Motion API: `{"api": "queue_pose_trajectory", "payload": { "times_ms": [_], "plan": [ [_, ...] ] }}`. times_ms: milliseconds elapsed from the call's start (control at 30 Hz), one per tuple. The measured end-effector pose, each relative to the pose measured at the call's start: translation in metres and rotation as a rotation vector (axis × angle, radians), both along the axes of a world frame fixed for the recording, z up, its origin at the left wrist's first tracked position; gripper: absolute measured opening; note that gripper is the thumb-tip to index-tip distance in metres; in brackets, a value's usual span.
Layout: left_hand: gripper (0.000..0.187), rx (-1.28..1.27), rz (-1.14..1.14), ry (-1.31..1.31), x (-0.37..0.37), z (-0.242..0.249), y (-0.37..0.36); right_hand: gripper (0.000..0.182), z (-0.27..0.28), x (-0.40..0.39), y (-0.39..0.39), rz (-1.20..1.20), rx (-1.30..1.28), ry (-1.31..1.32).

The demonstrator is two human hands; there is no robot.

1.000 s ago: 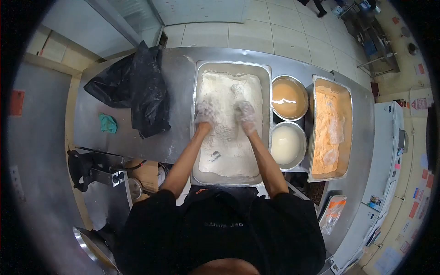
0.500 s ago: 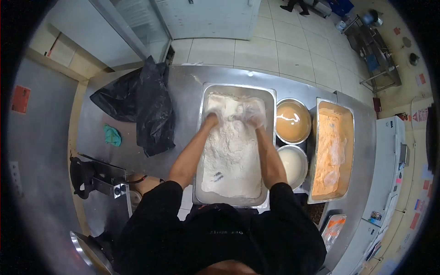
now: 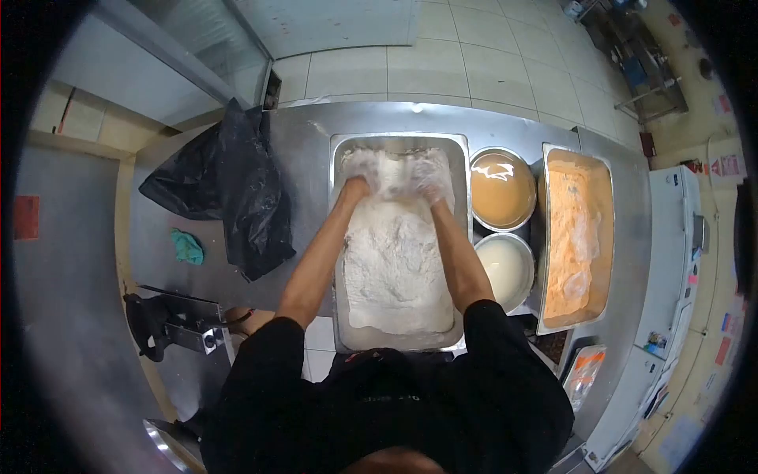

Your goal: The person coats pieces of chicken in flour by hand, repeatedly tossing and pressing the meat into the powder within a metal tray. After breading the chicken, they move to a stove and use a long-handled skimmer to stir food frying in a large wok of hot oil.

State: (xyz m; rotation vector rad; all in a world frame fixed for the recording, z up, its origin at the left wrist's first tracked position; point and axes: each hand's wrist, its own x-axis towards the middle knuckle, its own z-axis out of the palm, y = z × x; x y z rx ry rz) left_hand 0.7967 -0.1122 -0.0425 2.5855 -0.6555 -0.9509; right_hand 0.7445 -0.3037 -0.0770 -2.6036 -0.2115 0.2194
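Note:
Both my hands wear thin clear gloves dusted white and are pushed into the flour at the far end of a large steel pan. My left hand and my right hand lie side by side, fingers partly buried in a heaped mound of flour. Whether they grip anything under the flour is hidden. The flour nearer me is flattened and pressed.
Right of the pan stand a round bowl of tan liquid, a bowl of white liquid and a long tray of orange breaded pieces. A black plastic bag and a green cloth lie on the steel counter at left.
My hands have slid from the middle of the pan to its far end, heaping flour there. The flour nearer me is now flatter.

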Motion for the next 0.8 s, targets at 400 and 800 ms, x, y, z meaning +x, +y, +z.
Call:
{"api": "queue_pose_trajectory", "payload": {
  "times_ms": [400, 800],
  "plan": [
    [0.044, 0.058, -0.175, 0.043, -0.154, -0.089, 0.061, 0.074, 0.052, -0.129, -0.007, 0.055, 0.151, 0.455],
    [0.046, -0.496, 0.782, 0.751, -0.191, -0.014, 0.068, 0.065, -0.002, -0.194, 0.030, -0.302, 0.970, 0.300]
  ]
}}
